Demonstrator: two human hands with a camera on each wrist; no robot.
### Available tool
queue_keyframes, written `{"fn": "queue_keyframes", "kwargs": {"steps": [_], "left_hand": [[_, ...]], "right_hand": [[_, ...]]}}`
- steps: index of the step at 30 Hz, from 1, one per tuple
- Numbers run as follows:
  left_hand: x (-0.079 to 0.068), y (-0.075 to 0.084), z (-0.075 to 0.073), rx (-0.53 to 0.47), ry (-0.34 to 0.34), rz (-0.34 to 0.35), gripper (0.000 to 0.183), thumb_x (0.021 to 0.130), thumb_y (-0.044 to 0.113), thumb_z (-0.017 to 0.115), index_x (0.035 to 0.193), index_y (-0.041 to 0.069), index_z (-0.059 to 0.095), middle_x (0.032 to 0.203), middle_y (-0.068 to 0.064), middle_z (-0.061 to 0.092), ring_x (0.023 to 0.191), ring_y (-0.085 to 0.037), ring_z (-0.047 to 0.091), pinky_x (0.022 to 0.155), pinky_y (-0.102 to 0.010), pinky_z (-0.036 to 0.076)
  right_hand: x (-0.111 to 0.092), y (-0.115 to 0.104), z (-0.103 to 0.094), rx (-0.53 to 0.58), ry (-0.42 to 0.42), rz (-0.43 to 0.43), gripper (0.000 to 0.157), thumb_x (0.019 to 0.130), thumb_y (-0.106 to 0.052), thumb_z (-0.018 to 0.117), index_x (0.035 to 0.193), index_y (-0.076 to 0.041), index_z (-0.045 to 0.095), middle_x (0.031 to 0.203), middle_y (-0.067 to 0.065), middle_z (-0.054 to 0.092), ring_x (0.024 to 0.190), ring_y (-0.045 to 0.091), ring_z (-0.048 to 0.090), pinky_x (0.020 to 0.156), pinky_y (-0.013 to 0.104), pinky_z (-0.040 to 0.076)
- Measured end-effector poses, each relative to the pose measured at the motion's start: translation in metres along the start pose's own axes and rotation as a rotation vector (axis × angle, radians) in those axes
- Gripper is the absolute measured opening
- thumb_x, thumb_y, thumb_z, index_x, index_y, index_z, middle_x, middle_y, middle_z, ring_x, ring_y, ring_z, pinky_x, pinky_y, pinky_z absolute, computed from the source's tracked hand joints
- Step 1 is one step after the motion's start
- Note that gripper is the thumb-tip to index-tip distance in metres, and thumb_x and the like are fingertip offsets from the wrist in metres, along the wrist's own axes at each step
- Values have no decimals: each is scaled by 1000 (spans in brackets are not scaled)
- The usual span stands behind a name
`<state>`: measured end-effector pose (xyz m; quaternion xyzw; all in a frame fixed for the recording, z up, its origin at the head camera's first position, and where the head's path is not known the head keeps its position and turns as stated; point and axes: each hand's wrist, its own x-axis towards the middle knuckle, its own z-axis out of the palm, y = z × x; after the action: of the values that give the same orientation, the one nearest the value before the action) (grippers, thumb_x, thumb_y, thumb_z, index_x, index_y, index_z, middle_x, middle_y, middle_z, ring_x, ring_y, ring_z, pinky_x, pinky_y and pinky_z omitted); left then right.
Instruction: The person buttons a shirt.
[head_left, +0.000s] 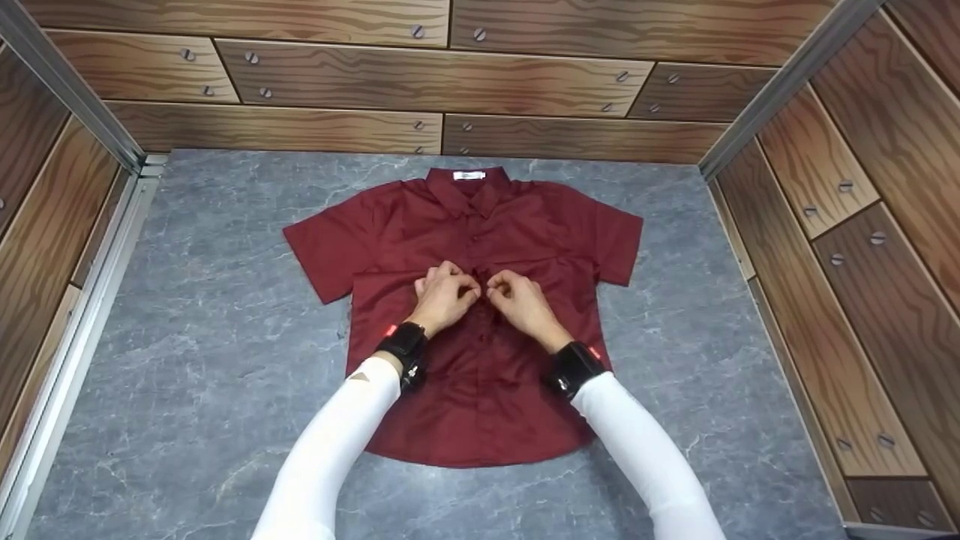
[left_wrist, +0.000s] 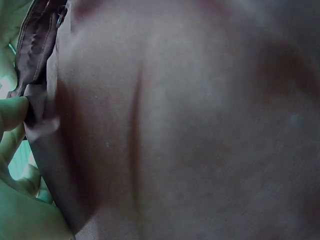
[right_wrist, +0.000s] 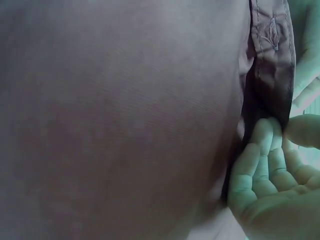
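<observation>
A dark red short-sleeved shirt [head_left: 480, 405] lies front up, its collar [head_left: 469, 199] at the far end. At mid-chest my left hand [head_left: 445, 295] pinches the shirt's front edge between thumb and finger. My right hand [head_left: 523, 306] faces it a short gap away and pinches the placket [right_wrist: 272, 55] on its side. A stitched buttonhole [right_wrist: 273, 34] shows above those fingers in the right wrist view. In the left wrist view a fold of cloth [left_wrist: 40, 107] sits at the left fingertips. Whether a button is between the fingers cannot be made out.
The shirt lies on a grey marbled tabletop [head_left: 217, 315]. Wood-patterned panels [head_left: 435, 75] stand at the back and on both sides, with metal rails [head_left: 97, 300] along the corners. A black band is on each wrist, below it a white sleeve [head_left: 330, 450].
</observation>
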<state>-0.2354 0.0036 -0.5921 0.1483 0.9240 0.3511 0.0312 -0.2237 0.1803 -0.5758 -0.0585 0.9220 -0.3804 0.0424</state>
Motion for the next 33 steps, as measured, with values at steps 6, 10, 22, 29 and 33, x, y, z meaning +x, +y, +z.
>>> {"fn": "queue_keyframes", "kwargs": {"steps": [6, 10, 22, 29, 33], "left_hand": [[0, 1, 2, 23, 0, -6, 14, 88, 29, 64, 93, 20, 74, 110, -5, 54, 106, -27, 46, 91, -48, 30], [0, 1, 3, 32, 8, -7, 14, 89, 29, 64, 92, 18, 73, 110, -6, 54, 106, -28, 46, 90, -48, 30], [0, 1, 3, 27, 16, -21, 11, 88, 25, 67, 89, 15, 72, 109, -7, 54, 106, -28, 46, 90, -48, 30], [1, 0, 3, -8, 28, -29, 8, 86, 20, 68, 88, 15, 74, 109, -7, 56, 106, -29, 48, 90, -50, 31], [1, 0, 1, -33, 20, -33, 9, 87, 20, 68, 89, 15, 74, 109, -7, 56, 106, -29, 48, 91, -50, 31]], "right_hand": [[-1, -1, 1, 12, -8, -27, 10, 90, -22, 64, 97, -15, 68, 90, 0, 70, 79, 14, 65, 72, 31, 51], [-2, -1, 1, 14, -15, -37, 11, 90, -23, 64, 97, -16, 69, 92, -1, 71, 79, 12, 65, 71, 30, 51], [-3, 1, 6, -7, 1, -96, 11, 92, -17, 62, 99, -21, 69, 93, -6, 69, 80, 10, 62, 73, 30, 49], [-3, -1, 9, -20, 6, -106, 12, 89, -18, 67, 100, -20, 65, 84, -5, 67, 74, 9, 64, 69, 29, 51], [-3, -1, 9, -24, 7, -100, 13, 89, -18, 67, 101, -20, 64, 84, -6, 66, 74, 8, 64, 70, 29, 51]]}}
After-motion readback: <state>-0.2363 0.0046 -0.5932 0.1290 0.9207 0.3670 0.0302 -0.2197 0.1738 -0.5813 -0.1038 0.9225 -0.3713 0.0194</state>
